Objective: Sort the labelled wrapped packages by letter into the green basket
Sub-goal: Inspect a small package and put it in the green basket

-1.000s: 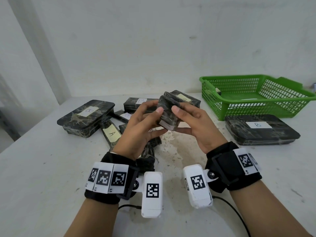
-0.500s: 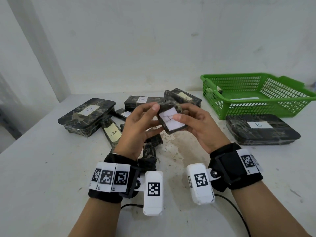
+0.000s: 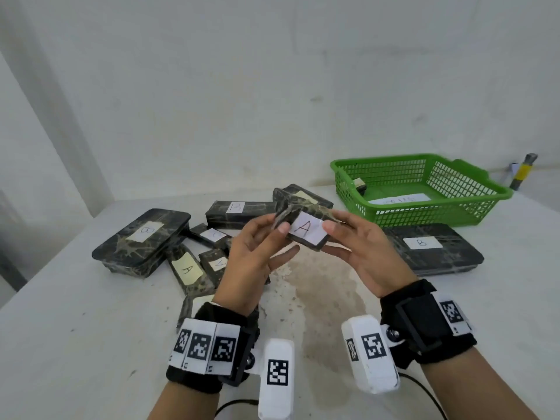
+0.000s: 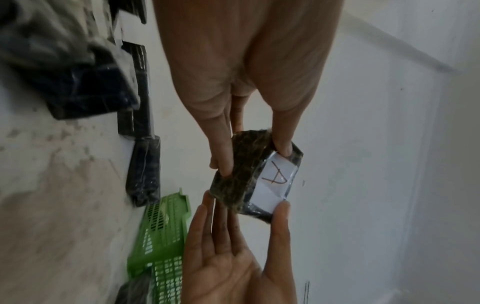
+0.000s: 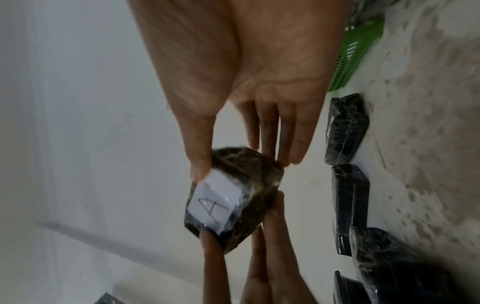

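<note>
I hold a small dark wrapped package (image 3: 304, 230) with a white label "A" above the middle of the table. My left hand (image 3: 280, 224) pinches its left end between thumb and fingers. My right hand (image 3: 331, 222) pinches its right end, thumb on the label's edge. The left wrist view shows the package (image 4: 249, 174) with my left thumb on its corner and the right hand (image 4: 233, 257) opposite. In the right wrist view the package (image 5: 233, 195) shows the same label. The green basket (image 3: 454, 177) stands at the back right, holding one small package (image 3: 360, 183) and a white paper.
Several dark wrapped packages lie on the white table: a large "B" (image 3: 142, 237) at left, a narrow "A" (image 3: 186, 269), a long "B" (image 3: 236, 209) behind, and a large "B" (image 3: 430, 247) in front of the basket. A wall runs close behind.
The package has been turned in both hands so that its "A" label faces up. The hands have kept their hold and lifted slightly.
</note>
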The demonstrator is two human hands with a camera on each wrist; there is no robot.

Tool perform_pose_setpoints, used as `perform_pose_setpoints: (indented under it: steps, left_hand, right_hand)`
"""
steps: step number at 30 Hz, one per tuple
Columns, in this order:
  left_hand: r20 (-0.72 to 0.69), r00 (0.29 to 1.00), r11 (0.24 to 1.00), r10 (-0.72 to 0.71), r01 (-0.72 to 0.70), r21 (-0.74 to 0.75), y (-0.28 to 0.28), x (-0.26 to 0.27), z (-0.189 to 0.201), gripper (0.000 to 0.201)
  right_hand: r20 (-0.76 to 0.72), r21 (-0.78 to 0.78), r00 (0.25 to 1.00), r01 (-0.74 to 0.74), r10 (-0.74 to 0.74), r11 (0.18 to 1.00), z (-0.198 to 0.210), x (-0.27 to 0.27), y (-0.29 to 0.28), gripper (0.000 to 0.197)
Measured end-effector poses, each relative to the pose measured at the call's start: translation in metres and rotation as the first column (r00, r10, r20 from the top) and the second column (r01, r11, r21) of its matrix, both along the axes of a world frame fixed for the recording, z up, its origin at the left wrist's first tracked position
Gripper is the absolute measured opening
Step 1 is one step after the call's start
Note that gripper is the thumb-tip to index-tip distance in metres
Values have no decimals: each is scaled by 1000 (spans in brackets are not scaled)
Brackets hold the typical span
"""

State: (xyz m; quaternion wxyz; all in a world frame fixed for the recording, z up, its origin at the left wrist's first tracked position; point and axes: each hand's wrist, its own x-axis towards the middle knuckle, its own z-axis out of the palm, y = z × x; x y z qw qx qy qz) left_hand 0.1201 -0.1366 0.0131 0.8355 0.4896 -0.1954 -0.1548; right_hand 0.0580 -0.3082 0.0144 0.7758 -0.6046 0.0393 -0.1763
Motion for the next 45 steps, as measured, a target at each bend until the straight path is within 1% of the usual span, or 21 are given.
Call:
perform_pose_setpoints:
  steps: [1,3,6,7,9,11,13,16,17,20,23,25,27,31,32,33,35,38,41,43,45]
  left_hand:
    - [-19,1000,1000,-9,9,6,-7,-4,-1,58]
    - [-66,998,999,-10,13,38,-21,-11,-5,53]
    - [-121,992,993,-33,46,112,-53,-19,-7,33]
    - [-123,992,989,-42,59,138,-62,-20,-8,31]
    - [-108,993,981,-52,71,182,-82,-20,-8,34]
    - [-95,994,974,-49,69,214,-102,-16,-7,32]
    - [-100,995,970,-22,45,239,-119,-7,-4,27]
    - [-82,996,957,42,-17,289,-149,14,0,25]
    - [-64,996,950,57,-35,309,-158,21,2,25]
    - [20,996,919,90,-91,383,-185,45,8,34]
    - [104,991,872,80,-121,474,-212,69,10,47]
    - [166,985,841,50,-131,525,-226,84,4,55]
    - [184,983,830,20,-119,544,-235,97,-4,62]
    - [174,984,854,-21,-73,515,-237,112,-17,68]
    - [161,987,865,-26,-59,499,-235,113,-19,69]
    - [142,989,877,-31,-41,479,-234,113,-21,70]
    - [109,993,895,-45,-9,447,-231,113,-23,71]
    - [85,995,902,-56,14,431,-231,114,-24,71]
    - [76,995,898,-58,19,439,-232,116,-25,71]
    - [66,996,900,-55,21,436,-232,116,-25,71]
    - [59,997,900,-49,19,435,-232,115,-25,71]
  right_hand:
    - [-10,36,999,35,-34,999,3,-5,-3,56]
    - [-56,45,993,103,-100,994,5,-12,-11,50]
    - [-140,-30,973,183,-185,983,15,-21,-38,54]
    - [-171,-43,964,199,-204,979,20,-23,-47,55]
    - [-214,-52,946,236,-242,970,35,-26,-70,45]
    - [-224,-31,933,282,-282,959,50,-26,-95,34]
    - [-223,-11,925,314,-308,949,64,-21,-120,33]
    - [-251,68,918,333,-307,941,81,-7,-162,22]
    - [-261,95,921,324,-290,941,86,-1,-174,19]
    - [-297,101,918,303,-262,948,98,23,-206,16]
    - [-344,84,894,333,-287,939,105,57,-232,25]
    - [-384,46,870,351,-308,935,107,83,-244,25]
    - [-420,-49,833,374,-359,926,105,109,-253,25]
    - [-485,-320,753,321,-445,891,93,147,-262,28]
    - [-489,-372,736,310,-468,875,87,151,-265,36]
    - [-504,-401,719,295,-478,867,80,154,-267,44]
    - [-553,-461,676,240,-487,855,65,161,-271,54]
    - [-588,-565,623,140,-516,813,47,173,-275,61]
    - [-603,-633,583,65,-545,771,36,180,-283,65]
    - [-596,-650,583,54,-553,758,32,180,-286,64]
    - [-584,-636,593,90,-554,767,28,179,-288,60]
